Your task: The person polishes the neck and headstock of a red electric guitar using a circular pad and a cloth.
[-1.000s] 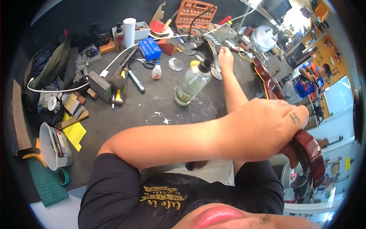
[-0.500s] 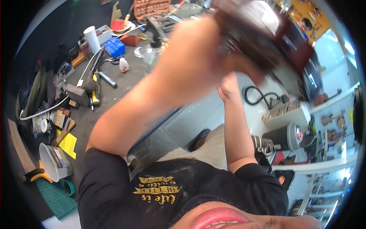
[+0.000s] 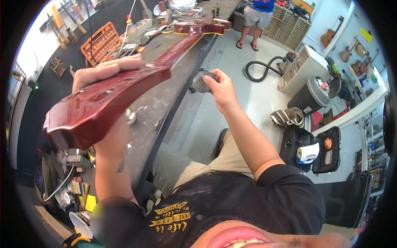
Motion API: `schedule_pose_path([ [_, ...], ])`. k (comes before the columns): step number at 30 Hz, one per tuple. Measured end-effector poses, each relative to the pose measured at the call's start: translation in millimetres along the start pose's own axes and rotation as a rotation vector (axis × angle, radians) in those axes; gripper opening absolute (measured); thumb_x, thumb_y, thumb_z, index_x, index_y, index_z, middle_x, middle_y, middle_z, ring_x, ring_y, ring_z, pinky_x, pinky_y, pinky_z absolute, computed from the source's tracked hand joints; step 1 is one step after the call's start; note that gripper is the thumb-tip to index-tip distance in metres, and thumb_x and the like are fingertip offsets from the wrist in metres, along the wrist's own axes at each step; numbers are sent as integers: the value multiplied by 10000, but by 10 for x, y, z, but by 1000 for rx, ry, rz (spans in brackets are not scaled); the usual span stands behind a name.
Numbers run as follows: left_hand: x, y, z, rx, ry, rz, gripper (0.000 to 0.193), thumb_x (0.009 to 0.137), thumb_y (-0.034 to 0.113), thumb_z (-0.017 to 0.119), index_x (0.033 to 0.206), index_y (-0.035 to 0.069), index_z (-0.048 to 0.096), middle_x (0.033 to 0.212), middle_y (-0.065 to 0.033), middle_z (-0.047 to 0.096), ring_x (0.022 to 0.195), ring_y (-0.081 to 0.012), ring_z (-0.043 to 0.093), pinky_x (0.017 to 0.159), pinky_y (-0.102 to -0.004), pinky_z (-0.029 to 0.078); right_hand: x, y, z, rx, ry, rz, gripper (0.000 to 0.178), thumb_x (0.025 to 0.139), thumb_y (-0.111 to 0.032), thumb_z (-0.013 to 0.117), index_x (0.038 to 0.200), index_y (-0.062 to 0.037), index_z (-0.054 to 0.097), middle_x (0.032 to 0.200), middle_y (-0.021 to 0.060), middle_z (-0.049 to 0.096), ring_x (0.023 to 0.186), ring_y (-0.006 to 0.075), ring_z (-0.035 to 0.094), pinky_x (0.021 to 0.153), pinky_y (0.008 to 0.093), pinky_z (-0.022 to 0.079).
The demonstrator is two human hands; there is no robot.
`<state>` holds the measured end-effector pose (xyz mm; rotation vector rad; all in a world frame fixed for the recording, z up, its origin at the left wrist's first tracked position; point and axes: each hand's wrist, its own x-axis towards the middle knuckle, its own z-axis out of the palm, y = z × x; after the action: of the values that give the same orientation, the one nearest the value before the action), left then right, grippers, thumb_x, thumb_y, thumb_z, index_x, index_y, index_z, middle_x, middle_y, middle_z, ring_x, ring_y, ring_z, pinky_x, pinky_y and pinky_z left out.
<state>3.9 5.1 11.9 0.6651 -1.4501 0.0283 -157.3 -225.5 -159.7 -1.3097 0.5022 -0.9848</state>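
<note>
My left hand wraps around the headstock of a glossy dark red guitar, which is raised close in front of me on the left. Its fingers lie over the top, while the palm is hidden behind the wood. The neck runs away from me to the body, which is at the far part of the bench. My right hand, out past the bench's edge, pinches a thin, dark grey round pad between thumb and fingers. The pad is apart from the guitar.
The dark workbench carries an orange socket case, a bottle and several tools. On the floor stand a vacuum cleaner, a bin and an open black case. Another person stands beyond the bench.
The guitar and my left hand have swung from the upper right to the left. My right hand has moved forward, and the round pad in it now shows. My view has shifted.
</note>
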Motion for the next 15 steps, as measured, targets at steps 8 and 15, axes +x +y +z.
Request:
schedule_pose_path([
  [8, -14, -15, -113, 70, -23, -46, 404, 994, 325, 751, 1176, 18, 562, 1151, -315, 727, 1147, -411, 710, 1025, -545, 559, -26, -346, 248, 145, 121, -205, 202, 1124, -131, 500, 1286, -15, 535, 1144, 100, 714, 1026, 223, 735, 780, 369, 667],
  [15, -49, -37, -195, 134, -72, -52, 549, 996, 520, 661, 1254, 40, 594, 1220, -345, 689, 1192, -516, 672, 1029, -595, 570, -118, -484, 749, -446, 334, -849, 355, 998, -26, 649, 1330, -132, 720, 1399, 108, 698, 1405, 394, 568, 1127, 532, 449],
])
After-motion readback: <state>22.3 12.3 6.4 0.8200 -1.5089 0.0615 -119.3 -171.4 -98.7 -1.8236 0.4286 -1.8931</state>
